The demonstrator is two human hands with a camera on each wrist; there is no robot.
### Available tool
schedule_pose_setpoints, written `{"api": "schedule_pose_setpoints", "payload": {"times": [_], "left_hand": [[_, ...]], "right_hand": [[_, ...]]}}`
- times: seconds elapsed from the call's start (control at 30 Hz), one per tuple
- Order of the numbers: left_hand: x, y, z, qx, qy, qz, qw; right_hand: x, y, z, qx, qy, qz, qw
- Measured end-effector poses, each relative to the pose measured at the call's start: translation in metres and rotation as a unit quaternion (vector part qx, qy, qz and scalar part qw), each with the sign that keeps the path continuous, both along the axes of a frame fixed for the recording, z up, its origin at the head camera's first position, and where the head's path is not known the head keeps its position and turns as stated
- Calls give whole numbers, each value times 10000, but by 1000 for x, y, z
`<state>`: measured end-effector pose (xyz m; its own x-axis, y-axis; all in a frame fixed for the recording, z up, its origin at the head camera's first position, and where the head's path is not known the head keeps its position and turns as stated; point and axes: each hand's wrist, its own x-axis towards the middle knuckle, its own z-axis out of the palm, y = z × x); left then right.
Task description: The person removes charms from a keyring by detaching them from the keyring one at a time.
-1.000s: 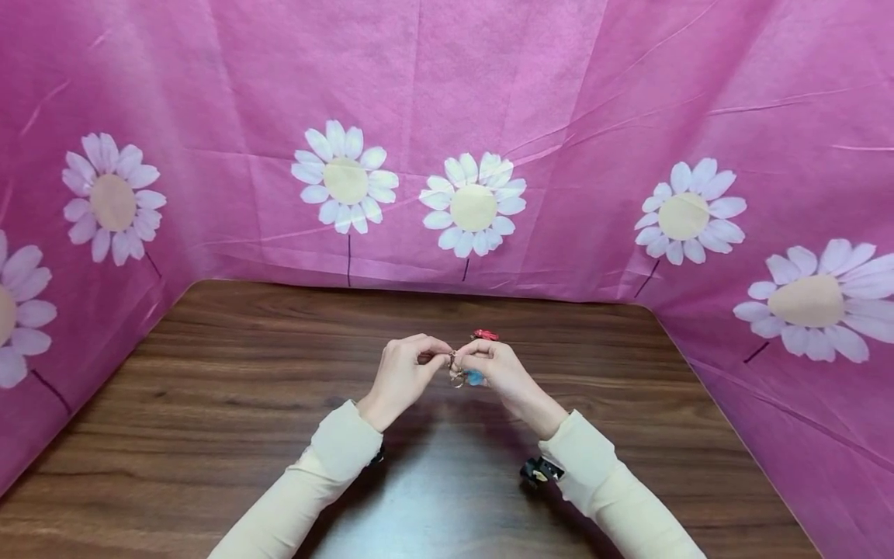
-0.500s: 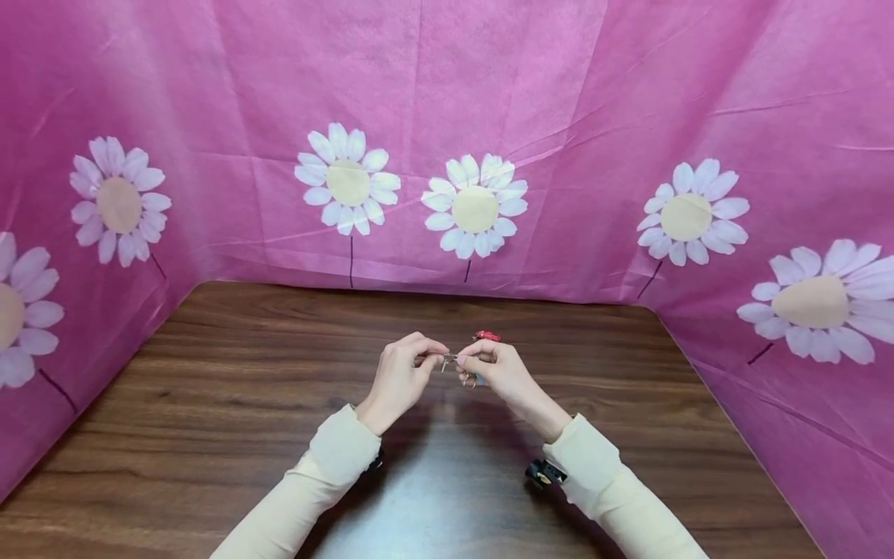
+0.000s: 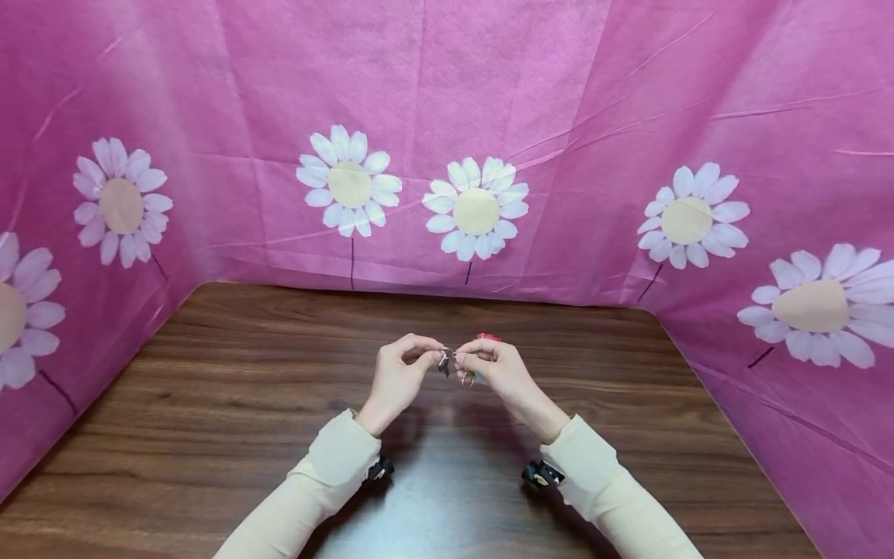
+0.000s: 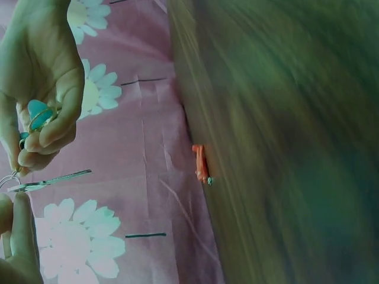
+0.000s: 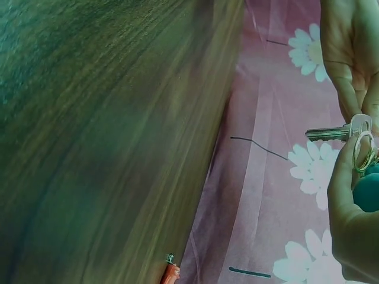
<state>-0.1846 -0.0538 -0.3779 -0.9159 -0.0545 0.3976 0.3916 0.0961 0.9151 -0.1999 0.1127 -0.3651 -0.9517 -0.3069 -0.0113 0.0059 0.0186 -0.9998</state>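
both hands (image 3: 454, 369) raised together at centre, fingertips pinched and meeting, forearms angled inward.

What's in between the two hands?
A silver key on a key ring bridges the gap between the left hand and right hand. The right wrist view shows it best.

- Head camera is looking forward and down over the table (image 3: 209, 373).
- Wrist cameras are viewing close, sharing the key (image 5: 331, 134) and red item (image 4: 201, 163).
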Motion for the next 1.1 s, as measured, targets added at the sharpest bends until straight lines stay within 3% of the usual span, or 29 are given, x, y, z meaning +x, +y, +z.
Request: {"api": "schedule_pose_setpoints", "payload": {"times": [0.13, 0.43, 0.67, 0.83, 1.1], "left_hand": [[-1, 1, -2, 66, -175, -244, 9995], [0, 0, -3, -385, -353, -563, 9970], [-2, -4, -9, -683, -693, -659, 9931], [-2, -7, -9, -1050, -432, -471, 9924], [0, -5, -7, -1849, 159, -249, 9823]], "right_hand": [[0, 1, 0, 56, 24, -111, 9999], [-2, 5, 2, 184, 34, -274, 9994], [-1, 2, -1, 517, 403, -18, 9978], [-2, -1, -4, 830, 784, 53, 9934], [2, -2, -3, 1163, 895, 236, 9889]]}}
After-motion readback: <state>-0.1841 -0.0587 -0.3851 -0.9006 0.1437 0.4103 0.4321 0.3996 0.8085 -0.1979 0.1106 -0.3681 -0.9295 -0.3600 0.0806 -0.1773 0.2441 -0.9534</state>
